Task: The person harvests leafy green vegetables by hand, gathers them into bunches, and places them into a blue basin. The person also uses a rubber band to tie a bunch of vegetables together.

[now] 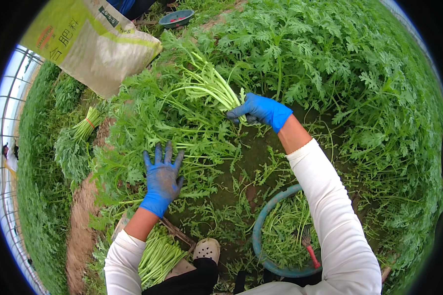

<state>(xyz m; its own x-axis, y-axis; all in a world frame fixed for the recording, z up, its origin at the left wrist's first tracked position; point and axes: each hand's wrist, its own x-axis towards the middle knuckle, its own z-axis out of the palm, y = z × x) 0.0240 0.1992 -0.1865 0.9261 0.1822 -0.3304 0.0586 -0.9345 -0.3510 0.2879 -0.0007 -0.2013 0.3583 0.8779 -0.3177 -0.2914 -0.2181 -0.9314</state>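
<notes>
My right hand [260, 110], in a blue glove, grips a bunch of leafy green stems [216, 84] by their cut ends. The stems fan out up and to the left, towards leafy tops. My left hand [163, 175], in a soiled blue glove, is spread palm down, its fingertips over feathery chrysanthemum-like greens [195, 140]. Nothing shows in its grasp. Below my left forearm, a thick pile of trimmed stems [160, 254] lies on a board [181, 268], partly hidden by my sleeve.
A blue-green tub [258, 236] holds loose leaves and a red-handled tool [310, 250]. A banded bundle of greens [83, 132] lies left by a dirt path [81, 221]. A fertilizer sack [107, 55] and a basin [176, 18] with red items are at the top. Standing greens [384, 92] fill the right.
</notes>
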